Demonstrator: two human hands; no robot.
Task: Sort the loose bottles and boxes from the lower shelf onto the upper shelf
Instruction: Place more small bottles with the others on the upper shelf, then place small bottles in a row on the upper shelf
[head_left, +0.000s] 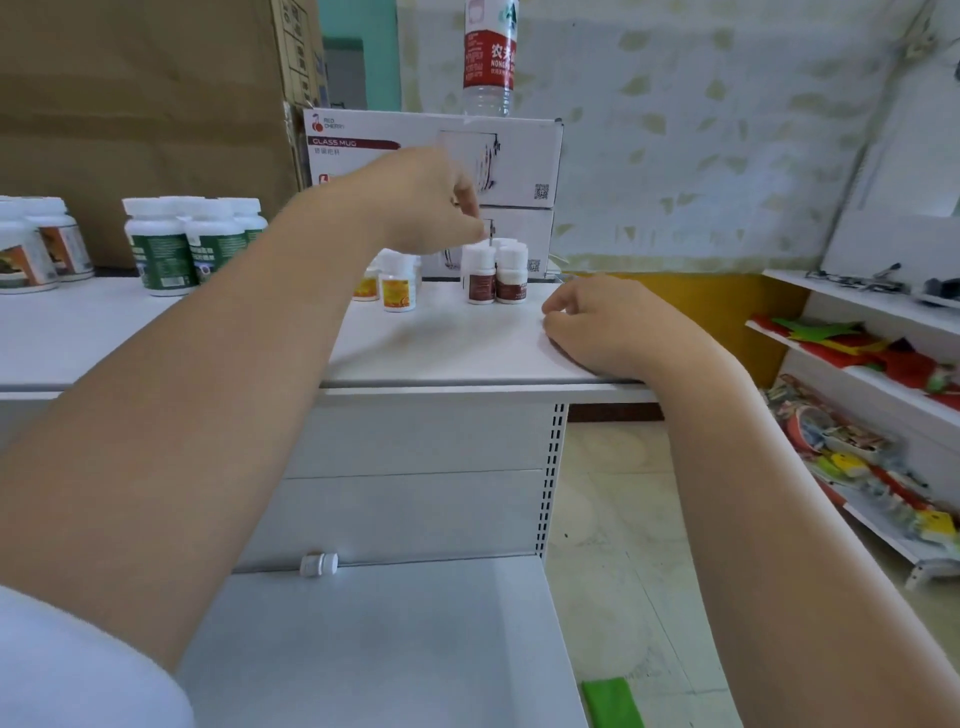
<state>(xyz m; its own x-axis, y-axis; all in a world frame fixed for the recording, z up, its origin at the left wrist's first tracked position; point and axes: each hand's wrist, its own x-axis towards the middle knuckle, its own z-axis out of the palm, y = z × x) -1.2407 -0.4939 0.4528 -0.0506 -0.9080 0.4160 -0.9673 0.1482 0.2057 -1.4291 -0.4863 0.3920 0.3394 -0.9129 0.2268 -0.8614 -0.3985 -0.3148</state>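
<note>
Two arms are reaching over the upper shelf (441, 353). The left hand (415, 202) is bunching its fingers above the brown-labelled bottles (496, 280), grip unclear; the right hand (608, 322) is resting loosely curled, holding nothing. One small bottle (318, 564) is lying on the lower shelf (389, 639).

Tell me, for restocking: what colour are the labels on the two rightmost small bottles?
Dark reddish-brown on white bottles, best in head view.

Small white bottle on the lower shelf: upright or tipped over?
Tipped. The small white bottle lies on its side at the back of the lower shelf, long axis horizontal.
</note>
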